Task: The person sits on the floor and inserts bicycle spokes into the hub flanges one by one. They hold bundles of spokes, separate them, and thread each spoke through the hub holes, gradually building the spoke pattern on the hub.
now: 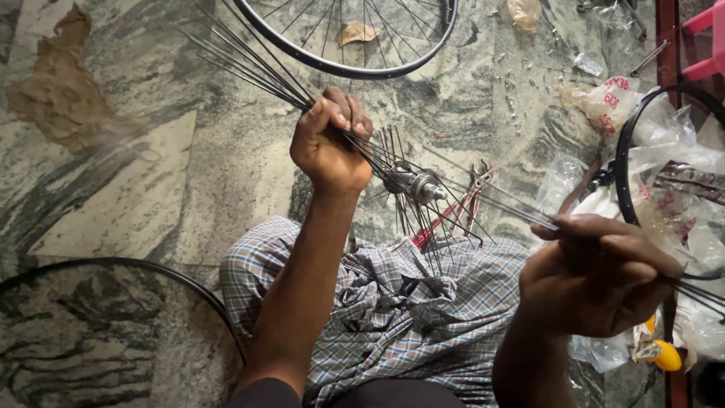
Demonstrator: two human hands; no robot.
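Two hands on spokes | our L hand (326,143) fist clamps spoke bundle (249,64) fanning to 10 o'clock | R hand (596,276) fingers pinch spokes, 4 o'clock of hub (414,183) | pliers (461,208) just beyond hub

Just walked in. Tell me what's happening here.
A person sits over a marble floor lacing a bicycle wheel hub. The left hand grips a bundle of thin black spokes fanning out from the hub, and the right hand holds a few more. A spoked wheel lies ahead, red-handled pliers beneath the hub, and a bare rim with plastic bags at right.
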